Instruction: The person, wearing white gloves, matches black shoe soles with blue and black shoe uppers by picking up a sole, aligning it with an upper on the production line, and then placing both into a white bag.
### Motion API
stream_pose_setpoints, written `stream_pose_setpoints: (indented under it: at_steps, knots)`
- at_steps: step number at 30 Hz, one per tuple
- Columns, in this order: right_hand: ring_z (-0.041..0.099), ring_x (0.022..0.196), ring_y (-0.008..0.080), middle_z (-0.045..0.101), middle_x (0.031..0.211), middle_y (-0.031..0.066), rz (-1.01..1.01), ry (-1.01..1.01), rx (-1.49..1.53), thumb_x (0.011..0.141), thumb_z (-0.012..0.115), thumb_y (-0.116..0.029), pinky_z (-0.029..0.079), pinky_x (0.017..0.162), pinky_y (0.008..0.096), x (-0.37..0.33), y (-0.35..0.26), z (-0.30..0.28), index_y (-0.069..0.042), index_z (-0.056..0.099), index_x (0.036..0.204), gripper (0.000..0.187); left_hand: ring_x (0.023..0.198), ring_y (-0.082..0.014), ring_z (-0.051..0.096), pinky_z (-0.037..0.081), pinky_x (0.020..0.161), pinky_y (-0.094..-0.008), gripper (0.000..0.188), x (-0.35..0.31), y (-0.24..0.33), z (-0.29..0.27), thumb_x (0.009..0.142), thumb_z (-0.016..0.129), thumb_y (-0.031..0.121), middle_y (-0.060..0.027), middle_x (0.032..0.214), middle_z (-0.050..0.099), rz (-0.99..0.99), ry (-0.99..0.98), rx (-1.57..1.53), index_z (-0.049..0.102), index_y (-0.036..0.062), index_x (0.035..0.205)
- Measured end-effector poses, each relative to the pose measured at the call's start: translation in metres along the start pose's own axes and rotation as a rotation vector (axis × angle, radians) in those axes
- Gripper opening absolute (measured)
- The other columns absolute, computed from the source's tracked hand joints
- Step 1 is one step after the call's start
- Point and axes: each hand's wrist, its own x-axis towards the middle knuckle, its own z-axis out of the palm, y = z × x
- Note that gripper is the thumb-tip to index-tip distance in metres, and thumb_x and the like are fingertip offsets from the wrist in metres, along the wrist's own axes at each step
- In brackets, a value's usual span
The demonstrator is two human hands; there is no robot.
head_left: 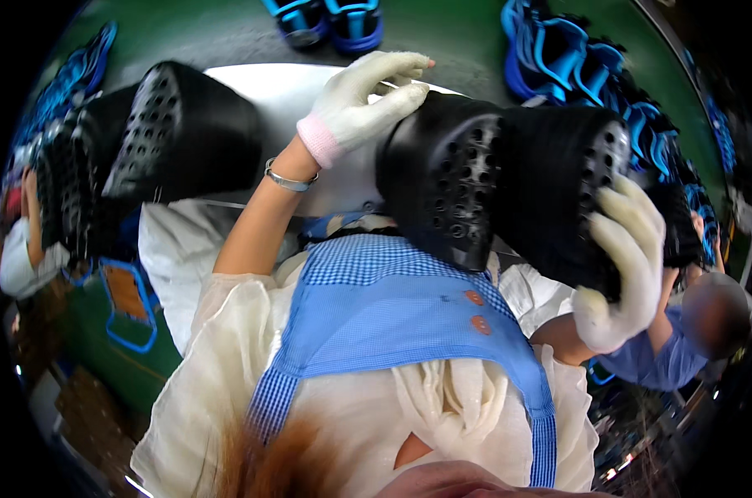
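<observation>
Blue checked cloth apron over a cream blouse fills the near view. Further left, a black perforated moulded shoe upper lies on the white table, untouched. Left hand, in a white knit glove, lies curled over the near end of a 2nd black perforated shoe upper. Right hand, gloved, fingers spread, cups its far end. Best kept supported at both ends, grip even. Blue sandals piled far right.

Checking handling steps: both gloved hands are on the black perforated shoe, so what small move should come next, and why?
Probably lower the black perforated shoe toward the white surface. The left hand lies over one end, the right hand cups the other, and it hangs above the blue apron, while another black shoe lies left.
</observation>
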Motion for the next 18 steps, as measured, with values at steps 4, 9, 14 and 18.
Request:
stream_pose_setpoints:
  at_steps: [4,9,14,18]
  knots:
    - [0.060,0.097,0.0451,0.062,0.097,0.0288,-0.060,0.202,0.046,0.086,0.052,-0.058,0.045,0.089,0.0533,-0.008,0.011,0.009,0.010,0.061,0.098,0.069,0.109,-0.0139,0.055,0.043,0.097,-0.0290,0.035,-0.023,-0.011,-0.016,0.093,0.055,0.011,-0.0062,0.119,0.060,-0.090,0.117,-0.134,0.056,0.0010,0.126]
    - [0.059,0.100,0.0473,0.059,0.107,0.0299,-0.107,0.113,0.078,0.093,0.040,-0.057,0.044,0.091,0.0560,-0.014,0.016,-0.002,0.010,0.055,0.110,0.071,0.108,-0.0161,0.058,0.046,0.095,-0.0301,0.032,-0.086,-0.022,-0.031,0.094,0.054,0.010,-0.0091,0.120,0.061,-0.152,0.201,-0.123,0.056,-0.0016,0.124]
    - [0.058,0.100,0.0424,0.060,0.106,0.0266,-0.058,0.237,0.064,0.091,0.046,-0.052,0.044,0.089,0.0537,-0.015,0.027,-0.002,0.009,0.056,0.111,0.065,0.087,-0.0113,0.061,0.050,0.079,-0.0249,0.029,-0.167,-0.024,-0.034,0.092,0.056,0.015,-0.0058,0.098,0.065,-0.345,0.305,-0.089,0.062,0.0018,0.117]
    - [0.057,0.090,0.0403,0.059,0.099,0.0252,-0.172,0.228,-0.127,0.091,0.043,-0.051,0.045,0.082,0.0513,0.005,0.018,-0.010,0.009,0.056,0.108,0.064,0.071,-0.0088,0.061,0.050,0.062,-0.0207,0.031,-0.273,-0.024,-0.051,0.095,0.053,0.028,-0.0036,0.082,0.065,-0.440,0.658,0.036,0.068,0.0017,0.104]
